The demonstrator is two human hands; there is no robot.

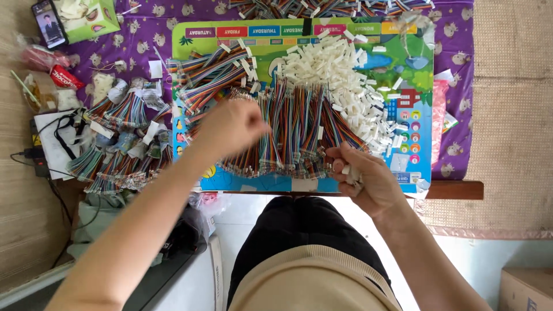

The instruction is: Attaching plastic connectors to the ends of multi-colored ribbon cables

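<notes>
left hand [233, 128] at centre-left of the frame, blurred, fingers curled in and pressed together over the left end of the row of rainbow ribbon cables [294, 129]; whether anything is pinched there, cannot tell. right hand [363, 175] lower right of centre, fingers bent and closed around a small white plastic connector [349, 171], touching the near ends of the cables at the right end of the row. cables laid side by side across the middle of the frame, fanned on a colourful printed board [368, 40], running from just under the left hand to just left of the right hand. heap of white connectors [340, 72] upper right of centre, above the right hand and beside the cable tops. more bundled cables [118, 109] at left on a purple patterned cloth [458, 40], well apart from both hands. phone [49, 23] and green box [92, 17] in the upper left corner.
</notes>
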